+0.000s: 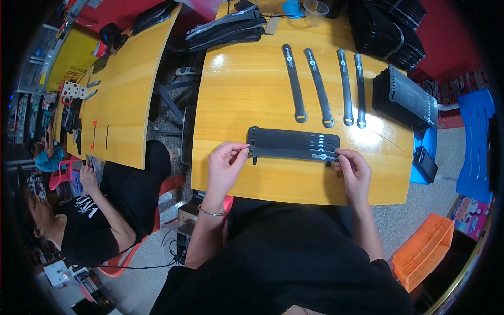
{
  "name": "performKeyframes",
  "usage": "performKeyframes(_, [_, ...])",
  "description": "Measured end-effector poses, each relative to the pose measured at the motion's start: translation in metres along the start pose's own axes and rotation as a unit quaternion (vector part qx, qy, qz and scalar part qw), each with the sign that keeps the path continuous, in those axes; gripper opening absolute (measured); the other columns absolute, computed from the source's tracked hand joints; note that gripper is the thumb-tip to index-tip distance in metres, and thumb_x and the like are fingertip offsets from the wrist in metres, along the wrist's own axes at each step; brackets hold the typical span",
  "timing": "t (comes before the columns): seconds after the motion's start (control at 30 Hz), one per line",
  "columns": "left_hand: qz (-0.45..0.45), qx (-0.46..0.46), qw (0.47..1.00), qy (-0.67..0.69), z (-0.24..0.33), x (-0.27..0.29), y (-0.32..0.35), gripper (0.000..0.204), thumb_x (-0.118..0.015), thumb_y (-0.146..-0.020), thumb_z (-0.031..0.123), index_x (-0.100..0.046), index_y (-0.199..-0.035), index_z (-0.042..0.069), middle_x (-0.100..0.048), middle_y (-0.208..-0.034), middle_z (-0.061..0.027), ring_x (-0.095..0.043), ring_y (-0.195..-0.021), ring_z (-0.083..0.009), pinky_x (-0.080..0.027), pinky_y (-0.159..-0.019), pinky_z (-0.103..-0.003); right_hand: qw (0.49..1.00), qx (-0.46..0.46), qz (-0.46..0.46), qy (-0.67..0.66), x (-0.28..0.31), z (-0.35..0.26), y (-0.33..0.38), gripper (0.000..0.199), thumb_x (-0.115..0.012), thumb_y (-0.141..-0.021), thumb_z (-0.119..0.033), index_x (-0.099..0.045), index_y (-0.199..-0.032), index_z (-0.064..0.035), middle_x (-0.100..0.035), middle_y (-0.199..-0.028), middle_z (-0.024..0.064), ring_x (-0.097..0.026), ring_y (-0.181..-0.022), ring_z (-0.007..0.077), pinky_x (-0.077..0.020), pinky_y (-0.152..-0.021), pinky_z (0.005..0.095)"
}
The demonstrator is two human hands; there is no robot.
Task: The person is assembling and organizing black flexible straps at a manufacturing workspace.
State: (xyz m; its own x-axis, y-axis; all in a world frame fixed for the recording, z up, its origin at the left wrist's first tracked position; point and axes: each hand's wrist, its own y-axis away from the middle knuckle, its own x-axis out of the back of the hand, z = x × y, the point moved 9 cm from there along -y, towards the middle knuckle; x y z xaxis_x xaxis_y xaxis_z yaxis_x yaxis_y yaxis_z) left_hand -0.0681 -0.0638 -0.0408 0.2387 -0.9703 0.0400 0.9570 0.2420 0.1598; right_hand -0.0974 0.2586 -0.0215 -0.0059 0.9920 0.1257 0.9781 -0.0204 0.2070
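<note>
The yellow tabletop (226,100) carries everything here. Dark bundled pieces (378,31) lie piled at its far right corner, and a black stack (412,100) sits just nearer, probably kept aside to leave working room. The layered black straps (289,143) lie near the front edge between both hands, their ends staggered. Beyond them, four loose straps (295,84) lie spaced apart, perhaps for easy pick-up. The left hand (227,163) has a narrow grip, pinching the layer's left end; the right hand (355,170) pinches its near right corner, likely keeping edges aligned. White lettering and round marks repeat along the straps' ends, small and partly overlapped.
</note>
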Motion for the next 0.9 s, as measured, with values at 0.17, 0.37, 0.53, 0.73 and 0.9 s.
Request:
performKeyframes(0.17, [0.012, -0.030, 0.996, -0.079, 0.006, 0.001, -0.003, 0.008, -0.064, -0.084, -0.003, -0.066, -0.092, -0.004, -0.059, -0.079, -0.0007, -0.055, -0.064, -0.0035, -0.042, -0.056, -0.016, 0.998, 0.050, -0.008, 0.034, -0.001, -0.003, 0.000, 0.012, -0.058, -0.091, 0.000, -0.064, -0.101, 0.0012, -0.059, -0.083, -0.0001, -0.056, -0.072, 0.0059, -0.0473, -0.064, 0.0195])
performKeyframes(0.37, [0.032, -0.015, 0.994, -0.105, 0.007, 0.000, -0.003, 0.007, -0.064, -0.084, -0.004, -0.066, -0.090, -0.003, -0.060, -0.075, -0.0001, -0.054, -0.062, -0.0026, -0.042, -0.053, -0.016, 0.999, 0.024, 0.002, -0.023, 0.000, 0.006, -0.004, 0.015, -0.060, -0.090, 0.000, -0.055, -0.104, -0.0006, -0.055, -0.081, -0.0021, -0.054, -0.070, 0.0040, -0.0469, -0.063, 0.0176])
performKeyframes(0.53, [0.043, -0.026, 0.994, -0.094, 0.006, -0.001, -0.004, 0.007, -0.065, -0.083, -0.004, -0.065, -0.091, -0.003, -0.062, -0.074, -0.0005, -0.054, -0.060, -0.0018, -0.041, -0.052, -0.016, 0.999, 0.033, 0.017, -0.013, 0.002, 0.004, -0.005, 0.018, -0.061, -0.088, 0.001, -0.050, -0.103, -0.0022, -0.054, -0.080, -0.0019, -0.053, -0.069, 0.0030, -0.0466, -0.061, 0.0169])
performKeyframes(0.73, [0.045, -0.022, 0.994, -0.094, 0.003, -0.001, -0.005, 0.006, -0.064, -0.083, -0.005, -0.064, -0.089, -0.003, -0.062, -0.073, -0.0001, -0.053, -0.059, -0.0012, -0.040, -0.050, -0.016, 0.999, 0.026, 0.022, -0.020, 0.003, 0.009, -0.007, 0.018, -0.063, -0.088, 0.000, -0.047, -0.096, -0.0044, -0.054, -0.078, -0.0017, -0.052, -0.065, 0.0028, -0.0447, -0.057, 0.0156])
performKeyframes(0.9, [0.043, -0.021, 0.994, -0.098, 0.003, -0.001, -0.005, 0.006, -0.064, -0.083, -0.004, -0.064, -0.089, -0.003, -0.062, -0.072, -0.0003, -0.053, -0.058, -0.0012, -0.040, -0.051, -0.016, 0.999, 0.014, 0.029, -0.014, 0.004, 0.010, -0.008, 0.020, -0.064, -0.087, -0.001, -0.045, -0.091, -0.0057, -0.053, -0.075, -0.0022, -0.052, -0.063, 0.0025, -0.0431, -0.056, 0.0156])
